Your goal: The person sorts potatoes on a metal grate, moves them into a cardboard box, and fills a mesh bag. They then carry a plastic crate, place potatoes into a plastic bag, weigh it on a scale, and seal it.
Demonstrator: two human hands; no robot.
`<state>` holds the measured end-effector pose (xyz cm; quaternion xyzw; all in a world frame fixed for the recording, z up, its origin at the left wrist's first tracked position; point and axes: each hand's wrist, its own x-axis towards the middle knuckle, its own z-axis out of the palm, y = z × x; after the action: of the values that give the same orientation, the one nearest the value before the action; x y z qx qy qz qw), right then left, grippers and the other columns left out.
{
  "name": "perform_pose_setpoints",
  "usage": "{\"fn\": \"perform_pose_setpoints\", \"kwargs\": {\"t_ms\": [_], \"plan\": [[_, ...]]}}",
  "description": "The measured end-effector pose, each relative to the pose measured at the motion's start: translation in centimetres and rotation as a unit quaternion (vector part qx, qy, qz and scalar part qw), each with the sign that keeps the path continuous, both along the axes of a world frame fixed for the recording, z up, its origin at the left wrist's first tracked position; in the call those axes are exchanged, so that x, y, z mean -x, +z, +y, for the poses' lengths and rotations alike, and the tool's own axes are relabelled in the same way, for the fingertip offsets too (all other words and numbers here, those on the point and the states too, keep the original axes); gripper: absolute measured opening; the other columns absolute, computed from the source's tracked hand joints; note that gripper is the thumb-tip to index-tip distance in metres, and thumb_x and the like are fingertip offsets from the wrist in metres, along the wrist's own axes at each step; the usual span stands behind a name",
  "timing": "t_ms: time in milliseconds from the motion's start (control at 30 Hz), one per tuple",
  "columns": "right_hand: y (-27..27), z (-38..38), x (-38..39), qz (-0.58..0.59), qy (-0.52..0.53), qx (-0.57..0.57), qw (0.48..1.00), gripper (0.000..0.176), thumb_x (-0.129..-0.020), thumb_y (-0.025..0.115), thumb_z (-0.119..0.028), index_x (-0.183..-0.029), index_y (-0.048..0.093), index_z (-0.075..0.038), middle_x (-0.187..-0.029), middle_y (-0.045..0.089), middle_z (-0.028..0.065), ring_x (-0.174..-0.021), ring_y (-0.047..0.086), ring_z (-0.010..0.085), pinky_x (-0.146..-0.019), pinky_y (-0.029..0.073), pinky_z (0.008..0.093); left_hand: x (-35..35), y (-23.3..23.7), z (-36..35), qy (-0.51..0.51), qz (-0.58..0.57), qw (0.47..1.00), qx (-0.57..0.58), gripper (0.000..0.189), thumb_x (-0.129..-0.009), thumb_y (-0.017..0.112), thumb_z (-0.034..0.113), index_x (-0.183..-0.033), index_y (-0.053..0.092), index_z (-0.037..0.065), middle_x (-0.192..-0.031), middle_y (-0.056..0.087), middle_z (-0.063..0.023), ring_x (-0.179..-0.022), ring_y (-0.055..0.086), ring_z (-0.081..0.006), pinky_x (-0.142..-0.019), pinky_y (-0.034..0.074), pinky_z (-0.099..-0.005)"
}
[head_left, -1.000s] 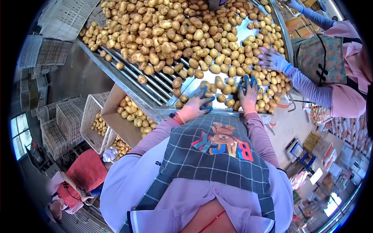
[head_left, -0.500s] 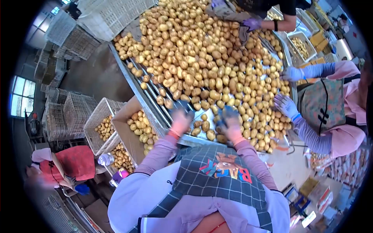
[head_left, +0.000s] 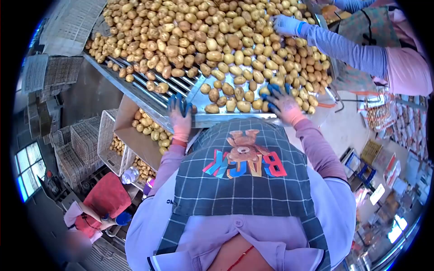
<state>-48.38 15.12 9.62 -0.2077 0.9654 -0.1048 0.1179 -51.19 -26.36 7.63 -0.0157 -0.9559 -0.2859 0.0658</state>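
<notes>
Many yellow-brown potatoes are heaped over a metal sorting table with rollers on its left part. My left hand, in a pink glove with blue fingertips, rests at the table's near edge with its fingers apart; a potato is partly visible beside it. My right hand, gloved alike, is spread over potatoes at the near right side, fingers apart and touching some of them. Between my hands several potatoes lie loosely on the bare metal sheet.
A co-worker's gloved hand reaches onto the heap from the right. A cardboard box and a white crate with potatoes stand at the left. Another person in a red apron is at the lower left.
The view has shifted, so the table appears higher. My left hand has moved left off the metal sheet to the table edge; my right hand has moved right. The co-worker's hand is farther over the potatoes.
</notes>
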Motion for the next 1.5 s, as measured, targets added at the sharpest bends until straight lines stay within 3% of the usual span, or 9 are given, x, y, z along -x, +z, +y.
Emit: {"fn": "perform_pose_setpoints", "kwargs": {"t_ms": [167,267,600,800,1000,1100,1167,1300,1500], "plan": [[-1.5,-1.4,2.3,0.21,-0.278,0.06,0.935,0.037,-0.087,0.056,-0.029,-0.121,0.059,-0.014,-0.13,0.054,0.0116,-0.124,0.042,0.0404,-0.107,0.026,0.0548,-0.3,0.5,1.6,-0.008,-0.035,0.988,0.149,0.057,-0.083,0.063,0.033,-0.132,0.051,0.007,-0.138,0.047,-0.0159,-0.129,0.04,-0.0352,-0.109,0.029,-0.0454],[-1.6,-2.2,1.6,0.014,-0.07,0.071,0.995,0.043,-0.089,0.053,-0.03,-0.13,0.053,-0.016,-0.138,0.048,0.0114,-0.131,0.039,0.0343,-0.109,0.03,0.0472,-0.7,0.2,1.3,0.004,-0.027,0.988,0.152,0.056,-0.083,0.062,0.035,-0.132,0.052,0.011,-0.138,0.048,-0.0135,-0.127,0.043,-0.033,-0.108,0.029,-0.0454],[-0.4,-4.2,9.1,0.249,-0.242,0.21,0.914,0.03,-0.082,0.06,-0.02,-0.11,0.065,-0.01,-0.105,0.065,0.0136,-0.097,0.06,0.0328,-0.09,0.046,0.0418,-0.3,0.1,1.2,0.006,-0.066,0.989,0.134,0.053,-0.082,0.062,0.036,-0.13,0.055,0.015,-0.133,0.052,-0.0098,-0.121,0.048,-0.0303,-0.106,0.031,-0.0436],[-1.4,-18.6,9.2,0.044,0.072,0.022,0.996,0.026,-0.08,0.056,-0.014,-0.104,0.066,-0.017,-0.098,0.064,0.0043,-0.096,0.062,0.026,-0.077,0.051,0.038,0.0,0.8,1.3,0.005,-0.078,0.989,0.129,0.048,-0.081,0.062,0.036,-0.122,0.058,0.012,-0.126,0.057,-0.0075,-0.117,0.051,-0.0279,-0.106,0.031,-0.0425],[-1.2,-18.5,10.8,-0.009,-0.039,0.202,0.979,0.03,-0.078,0.064,-0.025,-0.104,0.063,-0.009,-0.097,0.064,0.0125,-0.088,0.064,0.0326,-0.075,0.05,0.0416,-0.3,-0.6,0.0,0.039,-0.095,0.992,-0.071,0.042,-0.081,0.065,0.03,-0.118,0.062,0.01,-0.113,0.064,-0.0094,-0.105,0.059,-0.0263,-0.094,0.044,-0.0385],[2.4,-19.5,8.5,-0.077,-0.117,0.289,0.947,0.044,-0.085,0.063,-0.03,-0.123,0.057,-0.01,-0.112,0.062,0.0179,-0.105,0.059,0.0343,-0.09,0.047,0.0421,0.5,5.5,2.4,0.151,-0.269,0.656,-0.689,0.041,-0.093,0.055,0.021,-0.133,0.051,0.01,-0.114,0.063,-0.0023,-0.101,0.06,-0.0144,-0.078,0.051,-0.0266],[2.3,-18.4,7.1,-0.085,0.132,0.294,0.943,0.049,-0.086,0.061,-0.029,-0.131,0.052,-0.011,-0.119,0.059,0.0185,-0.117,0.051,0.0355,-0.099,0.042,0.0438,0.2,4.9,3.6,0.132,-0.386,0.468,-0.784,0.043,-0.094,0.053,0.019,-0.136,0.047,0.008,-0.108,0.063,0.0004,-0.092,0.06,-0.0129,-0.072,0.051,-0.0246],[1.7,-9.8,6.6,-0.069,0.238,0.104,0.963,0.045,-0.09,0.055,-0.027,-0.133,0.051,-0.016,-0.139,0.047,0.014,-0.13,0.041,0.0356,-0.111,0.029,0.047,0.0,1.8,1.0,0.107,-0.415,0.521,-0.738,0.034,-0.093,0.051,0.015,-0.124,0.055,0.002,-0.094,0.063,-0.0054,-0.064,0.058,-0.0125,-0.051,0.045,-0.0227],[-2.2,-3.1,5.7,0.137,-0.107,0.073,0.982,0.037,-0.086,0.059,-0.02,-0.121,0.059,-0.01,-0.126,0.057,0.0121,-0.119,0.051,0.0337,-0.107,0.033,0.0481,3.6,3.4,-5.4,0.211,-0.199,0.739,-0.608,0.033,-0.089,0.049,0.004,-0.12,0.059,-0.003,-0.091,0.064,-0.0073,-0.071,0.061,-0.0126,-0.059,0.049,-0.0222]]}}
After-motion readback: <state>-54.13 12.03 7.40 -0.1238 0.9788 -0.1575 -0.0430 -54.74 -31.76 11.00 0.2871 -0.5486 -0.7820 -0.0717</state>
